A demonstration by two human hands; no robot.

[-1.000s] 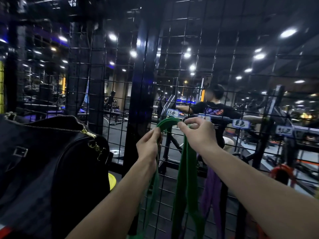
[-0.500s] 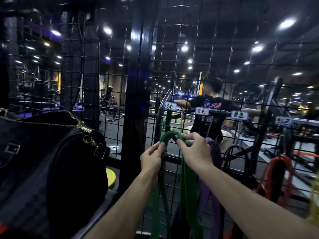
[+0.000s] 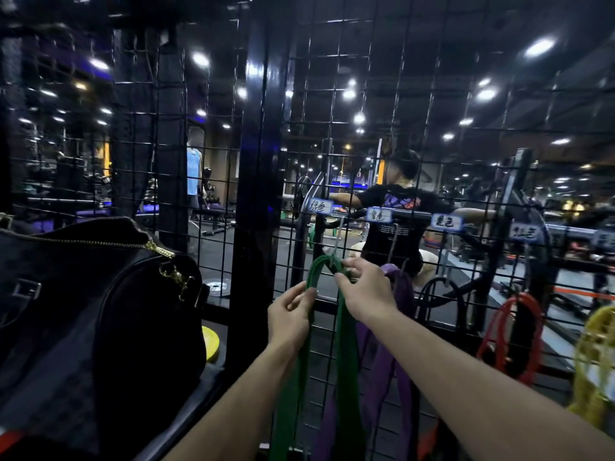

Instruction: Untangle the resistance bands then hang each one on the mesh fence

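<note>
Green rubber fills the middle of my view: the green band (image 3: 342, 331) hangs in two long strands down the front of the mesh fence (image 3: 382, 104), its top loop arched over a small metal hook (image 3: 336, 251). I take that hook as my landmark. Just below and left of it, my left hand (image 3: 289, 317) pinches the left strand, which I judge keeps that side taut and flat while the loop settles. Right beside the hook, my right hand (image 3: 365, 291) grips the top of the loop with curled fingers, apparently seating it on the wire. Right of the hook, touching my right wrist, the purple band (image 3: 397, 327) already hangs; farther right come a black band (image 3: 439, 294), a red band (image 3: 512, 331) and a yellow band (image 3: 595, 357), each below its own label. The white tag (image 3: 321, 205) above the hook suggests colour-sorted places. Far left of the hook sits a black bag (image 3: 100, 311). Beyond the fence, a person in a dark shirt (image 3: 397, 217) trains.
</note>
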